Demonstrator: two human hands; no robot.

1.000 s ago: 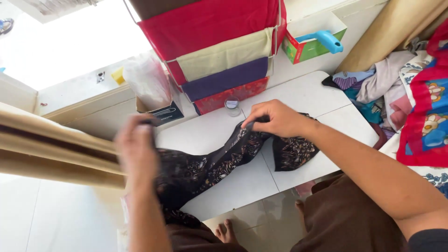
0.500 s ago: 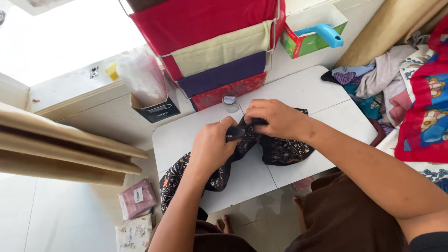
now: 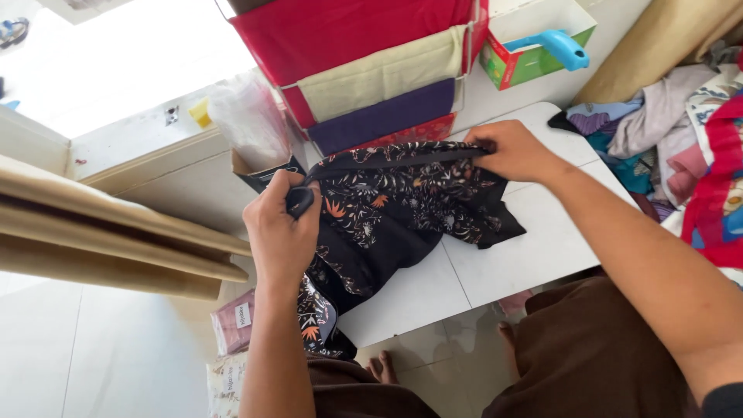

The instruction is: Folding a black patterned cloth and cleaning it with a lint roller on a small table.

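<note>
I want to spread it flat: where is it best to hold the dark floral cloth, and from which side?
Probably along the black top hem of the dark floral cloth, from its two ends: left hand and right hand already pinch it there, stretched straight.

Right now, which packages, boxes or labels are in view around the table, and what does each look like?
Green and red carton: beyond the table's far edge, open-topped, blue handle sticking out.
Dark box: far left of the table, open, clear plastic bag inside.
Pink packet: floor, lower left, flat, small white label.
Floral packet: just below it.
</note>
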